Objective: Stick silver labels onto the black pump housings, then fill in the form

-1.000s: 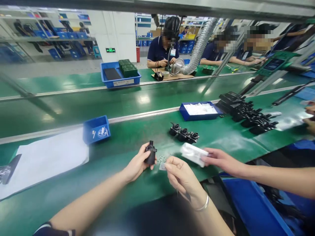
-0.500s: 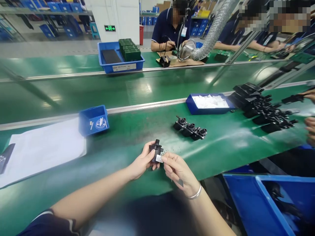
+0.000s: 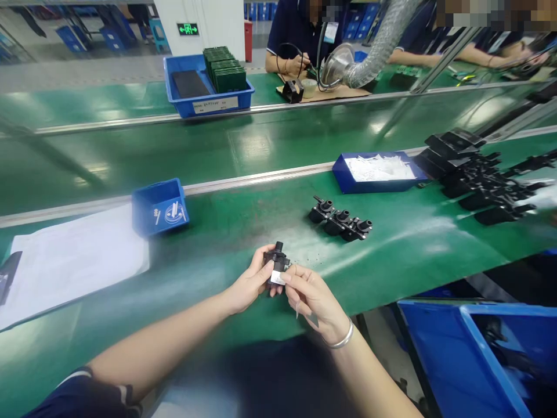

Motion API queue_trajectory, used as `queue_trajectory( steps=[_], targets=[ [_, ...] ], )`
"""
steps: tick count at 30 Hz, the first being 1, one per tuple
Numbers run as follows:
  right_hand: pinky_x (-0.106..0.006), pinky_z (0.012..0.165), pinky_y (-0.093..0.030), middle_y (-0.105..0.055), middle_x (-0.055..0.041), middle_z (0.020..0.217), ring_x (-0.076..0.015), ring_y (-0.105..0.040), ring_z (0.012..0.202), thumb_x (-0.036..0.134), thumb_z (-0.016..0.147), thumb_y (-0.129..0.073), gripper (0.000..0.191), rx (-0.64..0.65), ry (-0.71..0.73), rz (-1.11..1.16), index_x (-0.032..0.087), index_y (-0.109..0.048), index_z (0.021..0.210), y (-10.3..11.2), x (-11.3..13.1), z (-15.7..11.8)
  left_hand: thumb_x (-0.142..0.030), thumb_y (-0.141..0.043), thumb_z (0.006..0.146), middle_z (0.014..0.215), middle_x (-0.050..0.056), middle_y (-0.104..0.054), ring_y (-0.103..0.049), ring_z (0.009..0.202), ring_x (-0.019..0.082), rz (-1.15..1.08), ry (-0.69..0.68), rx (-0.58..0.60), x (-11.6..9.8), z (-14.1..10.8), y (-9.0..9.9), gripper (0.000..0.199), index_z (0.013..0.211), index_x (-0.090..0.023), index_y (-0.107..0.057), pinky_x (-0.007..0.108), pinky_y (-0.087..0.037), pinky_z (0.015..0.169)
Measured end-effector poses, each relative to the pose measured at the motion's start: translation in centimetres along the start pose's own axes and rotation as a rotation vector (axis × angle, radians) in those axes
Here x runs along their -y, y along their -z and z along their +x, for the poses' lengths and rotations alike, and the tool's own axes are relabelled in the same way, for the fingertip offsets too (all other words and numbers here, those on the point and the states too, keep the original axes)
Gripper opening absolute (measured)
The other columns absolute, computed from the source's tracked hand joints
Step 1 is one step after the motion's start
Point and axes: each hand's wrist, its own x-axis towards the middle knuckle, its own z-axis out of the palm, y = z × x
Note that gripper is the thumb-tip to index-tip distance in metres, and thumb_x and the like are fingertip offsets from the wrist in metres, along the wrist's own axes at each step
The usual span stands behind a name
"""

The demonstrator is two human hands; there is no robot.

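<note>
My left hand is wrapped round a small black plastic pump-like part, its round spout pointing up. A white label lies against the front of that part. Thumb and forefinger of my right hand pinch the label's right edge. Tucked under the other fingers of this hand is a thin greyish piece, mostly hidden, whose kind I cannot make out. Beyond my hands, 3 similar black parts stand in a short row on the green bench top.
A small blue bin with white bits and a white sheet lie left. A blue tray of white slips and many black parts are at right. Below stands a blue crate. A co-worker sits opposite.
The label has come from a slant at the part's edge to lying across its front, my right fingers moving slightly left with it. The whole view has tilted a little downward.
</note>
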Motion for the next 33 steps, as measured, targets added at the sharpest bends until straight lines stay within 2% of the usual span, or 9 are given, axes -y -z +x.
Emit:
queue_trajectory(
  steps=[8, 15, 33],
  targets=[
    [-0.015, 0.035, -0.016, -0.049, 0.0069, 0.042, 0.0007, -0.027, 0.030, 0.031, 0.086, -0.069, 0.027, 0.006, 0.029, -0.025, 0.014, -0.057, 0.069, 0.10, -0.30, -0.02, -0.047, -0.046, 0.095, 0.101, 0.003, -0.052, -0.057, 0.071, 0.012, 0.020, -0.011, 0.002, -0.02, 0.00, -0.03, 0.046, 0.134, -0.028, -0.028, 0.028, -0.043, 0.062],
    [-0.016, 0.034, -0.015, -0.048, 0.0078, 0.042, 0.0003, -0.024, 0.028, 0.031, 0.088, -0.066, 0.025, 0.033, 0.038, -0.001, 0.015, -0.057, 0.070, 0.38, -0.49, -0.09, -0.046, -0.045, 0.096, 0.101, 0.003, -0.051, -0.057, 0.071, 0.012, 0.031, -0.005, 0.004, 0.09, 0.05, 0.04, 0.045, 0.134, -0.028, -0.028, 0.028, -0.043, 0.062],
    [-0.017, 0.036, -0.012, -0.049, 0.0073, 0.041, -0.0004, -0.028, 0.029, 0.029, 0.086, -0.068, 0.025, 0.002, 0.042, -0.038, 0.015, -0.054, 0.069, 0.15, -0.51, -0.13, -0.046, -0.046, 0.095, 0.101, 0.002, -0.052, -0.056, 0.070, 0.012, 0.035, 0.002, 0.001, -0.28, -0.07, -0.37, 0.045, 0.133, -0.028, -0.029, 0.027, -0.043, 0.062]
  ],
)
